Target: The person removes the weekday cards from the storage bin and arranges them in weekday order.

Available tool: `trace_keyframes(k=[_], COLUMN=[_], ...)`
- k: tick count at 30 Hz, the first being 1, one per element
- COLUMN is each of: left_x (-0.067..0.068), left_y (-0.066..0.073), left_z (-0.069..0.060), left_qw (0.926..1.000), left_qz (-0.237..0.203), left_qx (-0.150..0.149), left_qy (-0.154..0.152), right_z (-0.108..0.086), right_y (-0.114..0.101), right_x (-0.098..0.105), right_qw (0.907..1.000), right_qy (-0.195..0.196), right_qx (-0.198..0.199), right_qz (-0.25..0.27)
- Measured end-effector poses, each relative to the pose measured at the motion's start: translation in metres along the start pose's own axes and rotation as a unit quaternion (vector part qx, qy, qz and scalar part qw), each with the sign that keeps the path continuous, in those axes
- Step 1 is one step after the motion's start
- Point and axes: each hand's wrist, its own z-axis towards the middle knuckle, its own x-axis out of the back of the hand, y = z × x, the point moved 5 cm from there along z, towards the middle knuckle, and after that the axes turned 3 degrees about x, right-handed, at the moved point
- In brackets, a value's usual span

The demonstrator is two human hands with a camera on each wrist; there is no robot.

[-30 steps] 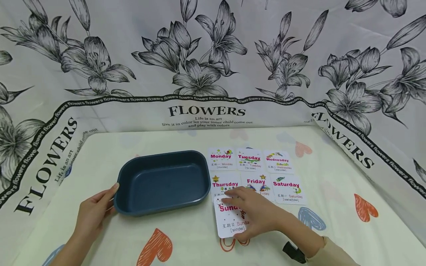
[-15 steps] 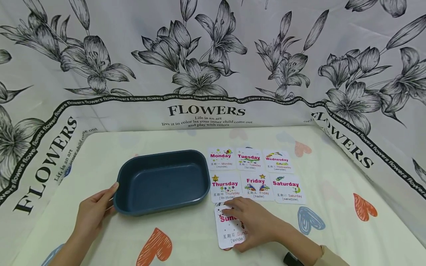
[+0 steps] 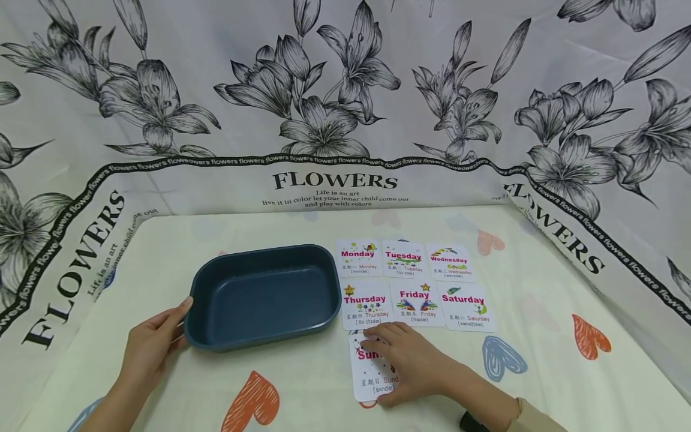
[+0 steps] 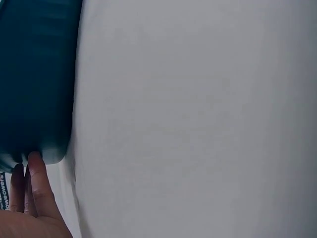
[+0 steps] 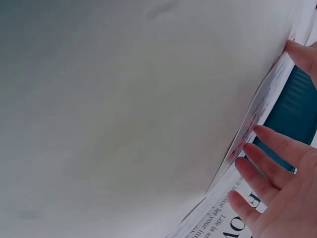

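My left hand (image 3: 153, 348) touches the left end of a dark blue rectangular tub (image 3: 264, 342) with its fingertips; in the left wrist view, fairly straight fingers (image 4: 43, 191) meet the tub's outer wall (image 4: 37, 89). On the Sunday card (image 3: 367, 375) rest the spread fingertips of my right hand (image 3: 412, 366), the thumb at its lower edge. That hand covers the card's right part. The right wrist view shows the card (image 5: 242, 134) nearly edge-on, lying flat under the fingertips. Just above it lies the Thursday card (image 3: 367, 324).
Monday (image 3: 358, 273), Tuesday (image 3: 403, 273) and Wednesday (image 3: 452, 276) cards form the back row, right of the tub. Friday (image 3: 418, 321) and Saturday (image 3: 469, 327) cards continue the row with Thursday. A heart-patterned cloth (image 3: 302, 390) covers the table; a flowered curtain (image 3: 216, 186) stands behind.
My right hand has slid the Sunday card toward me, off the Thursday card's lower part, which now shows. In the last half second the card has shifted very slightly back. My left hand stays put.
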Motion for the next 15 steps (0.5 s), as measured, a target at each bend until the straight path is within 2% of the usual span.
trace_keyframes(k=[4, 8, 10, 12, 14, 15], left_x=[0.000, 0.002, 0.002, 0.003, 0.004, 0.006], left_y=[0.001, 0.003, 0.003, 0.005, 0.009, 0.012], left_z=[0.002, 0.006, 0.009, 0.014, 0.021, 0.025], left_qw=[0.9999, 0.9961, 0.9893, 0.9791, 0.9682, 0.9633], left_qz=[0.007, 0.063, 0.107, 0.155, 0.192, 0.211], left_qx=[0.000, -0.001, 0.005, 0.007, 0.000, -0.013], left_qy=[-0.015, -0.062, -0.098, -0.132, -0.160, -0.165], right_z=[0.000, 0.000, 0.001, 0.001, 0.004, 0.006], right_y=[0.000, 0.003, 0.008, 0.017, 0.028, 0.034], right_x=[0.002, 0.009, 0.017, 0.027, 0.039, 0.046], right_qw=[1.0000, 0.9996, 0.9984, 0.9953, 0.9905, 0.9878], right_qy=[0.003, 0.005, -0.001, -0.005, -0.006, 0.001], right_qx=[0.007, 0.001, -0.021, -0.054, -0.089, -0.100], right_qz=[0.002, 0.027, 0.052, 0.080, 0.105, 0.120])
